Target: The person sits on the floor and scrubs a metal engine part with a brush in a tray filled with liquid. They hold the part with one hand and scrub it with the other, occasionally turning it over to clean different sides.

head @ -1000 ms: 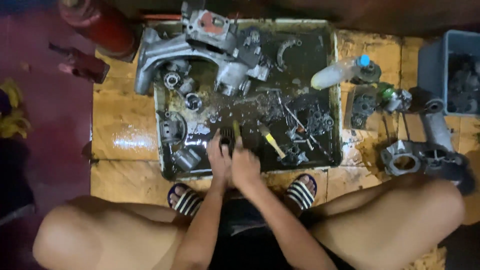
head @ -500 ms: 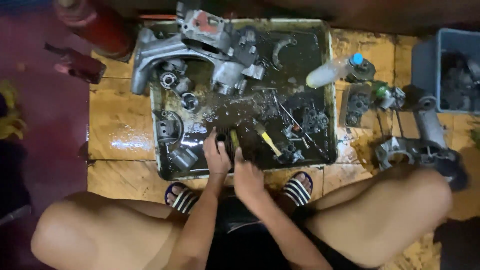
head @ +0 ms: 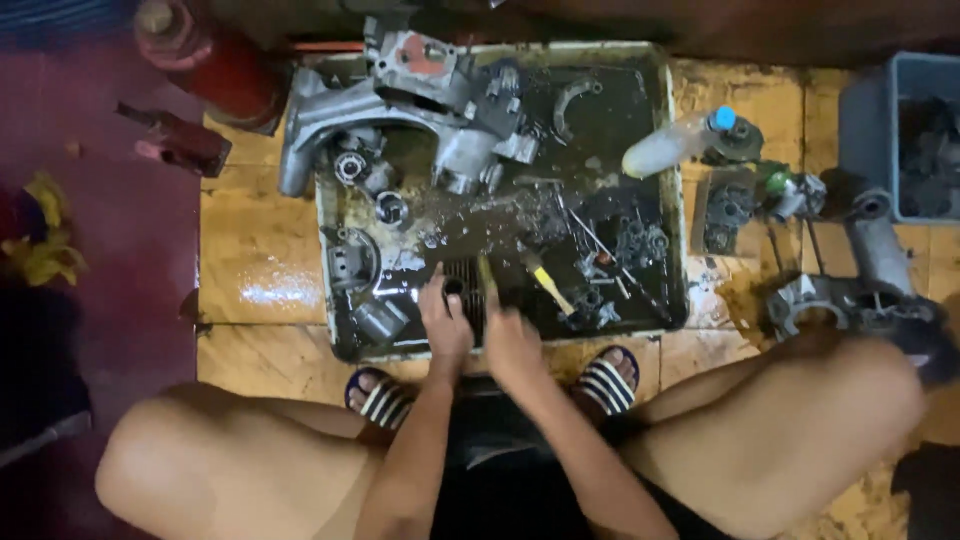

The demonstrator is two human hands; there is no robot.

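My left hand point(head: 444, 325) grips a dark finned metal part point(head: 465, 289) at the near edge of a wide metal tray point(head: 675, 190) filled with dirty liquid. My right hand point(head: 511, 343) holds a small brush with a yellowish handle point(head: 487, 275) against the right side of that part. Both hands are close together, just above the tray's front rim. A large grey engine casing point(head: 400, 95) lies at the tray's far left, with smaller round metal parts point(head: 352, 258) below it.
A yellow-handled tool point(head: 546, 282) and several small greasy parts lie in the tray's right half. A pale plastic bottle with a blue cap point(head: 682, 142), more engine parts point(head: 850, 300) and a grey-blue bin point(head: 925, 130) are on the right. A red cylinder point(head: 215, 65) stands far left.
My hands stay on the finned part while the brush shifts slightly along it. The camera view has drifted a little.
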